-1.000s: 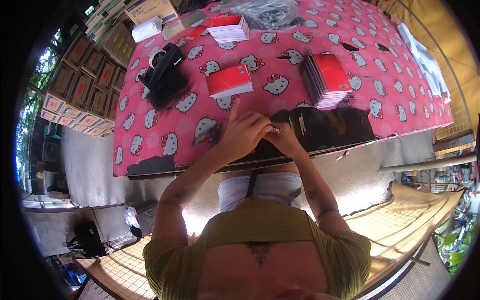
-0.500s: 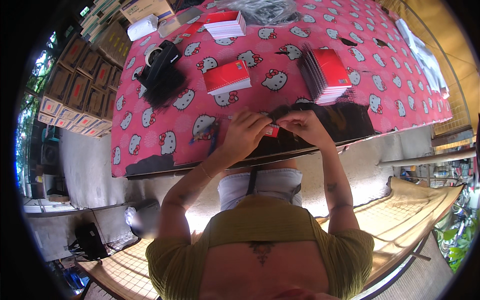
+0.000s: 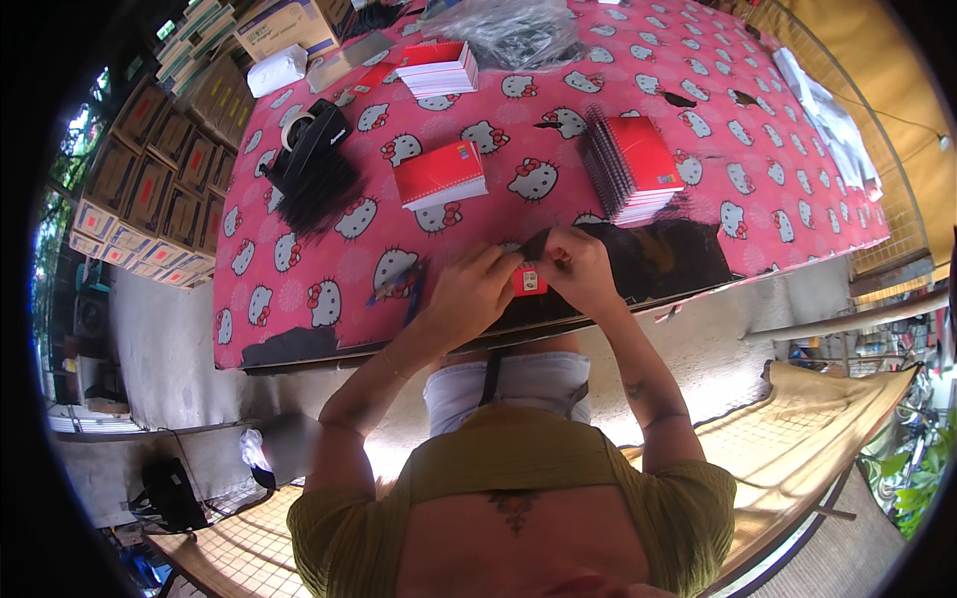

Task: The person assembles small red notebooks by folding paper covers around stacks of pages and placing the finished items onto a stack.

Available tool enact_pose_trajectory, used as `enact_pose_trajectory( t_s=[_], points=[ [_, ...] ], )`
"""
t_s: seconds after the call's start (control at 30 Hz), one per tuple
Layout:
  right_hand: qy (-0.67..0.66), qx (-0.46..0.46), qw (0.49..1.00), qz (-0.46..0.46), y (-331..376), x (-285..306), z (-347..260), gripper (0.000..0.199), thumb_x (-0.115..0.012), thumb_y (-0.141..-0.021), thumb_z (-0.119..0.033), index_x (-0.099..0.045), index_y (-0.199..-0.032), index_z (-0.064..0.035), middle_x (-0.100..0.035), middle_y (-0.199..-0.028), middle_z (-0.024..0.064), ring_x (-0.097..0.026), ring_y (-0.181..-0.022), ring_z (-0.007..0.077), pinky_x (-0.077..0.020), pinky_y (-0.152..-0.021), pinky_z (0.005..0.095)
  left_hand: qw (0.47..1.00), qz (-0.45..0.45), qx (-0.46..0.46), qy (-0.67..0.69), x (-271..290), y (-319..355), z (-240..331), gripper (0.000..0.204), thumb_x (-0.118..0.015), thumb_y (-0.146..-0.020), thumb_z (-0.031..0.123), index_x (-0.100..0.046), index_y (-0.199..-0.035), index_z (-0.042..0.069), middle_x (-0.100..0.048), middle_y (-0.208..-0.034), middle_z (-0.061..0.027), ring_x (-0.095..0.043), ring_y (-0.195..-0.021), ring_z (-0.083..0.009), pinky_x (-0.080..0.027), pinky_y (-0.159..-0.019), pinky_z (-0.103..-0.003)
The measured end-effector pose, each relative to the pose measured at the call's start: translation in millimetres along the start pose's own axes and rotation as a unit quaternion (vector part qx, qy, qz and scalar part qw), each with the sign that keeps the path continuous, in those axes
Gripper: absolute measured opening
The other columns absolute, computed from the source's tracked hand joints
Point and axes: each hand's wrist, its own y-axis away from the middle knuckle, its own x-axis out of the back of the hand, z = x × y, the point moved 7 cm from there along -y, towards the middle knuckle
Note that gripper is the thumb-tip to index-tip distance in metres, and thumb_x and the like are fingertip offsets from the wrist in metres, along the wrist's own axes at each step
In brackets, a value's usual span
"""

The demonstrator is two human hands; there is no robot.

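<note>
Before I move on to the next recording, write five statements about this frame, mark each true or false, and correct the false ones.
1. A small red item is between the left hand and the right hand. True.
2. The black tape dispenser is right of the red notebooks. False: the black tape dispenser is left of all three stacks.
3. Cardboard boxes are stacked left of the table. True.
4. The clear plastic lies at the table's near edge. False: it lies on the far side.
5. The tablecloth is pink. True.
</note>
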Motion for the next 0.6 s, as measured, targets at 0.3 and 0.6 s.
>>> enact_pose_trajectory(
  t_s=[0.3,0.6],
  points=[
    [-0.141,-0.048,0.977,0.151,-22,96,-36,0.039,-0.067,-0.092,-0.010,-0.061,-0.130,-0.0020,-0.069,-0.102,0.0078,-0.064,-0.093,0.0155,-0.0496,-0.087,0.0289,0.956,0.200,-0.030,0.211,63,-97,30,0.024,-0.067,-0.091,0.011,-0.066,-0.114,0.005,-0.058,-0.122,-0.0198,-0.061,-0.110,-0.0290,-0.057,-0.071,-0.032],
    [0.120,-0.167,0.975,0.081,-84,183,104,0.040,-0.073,-0.088,-0.020,-0.066,-0.121,0.0018,-0.070,-0.101,0.0182,-0.068,-0.087,0.0197,-0.0524,-0.076,0.0353,0.960,0.220,0.075,0.153,7,-77,-47,0.029,-0.067,-0.090,0.011,-0.067,-0.120,0.012,-0.055,-0.127,-0.0129,-0.062,-0.105,-0.0258,-0.052,-0.080,-0.034]
  ],
)
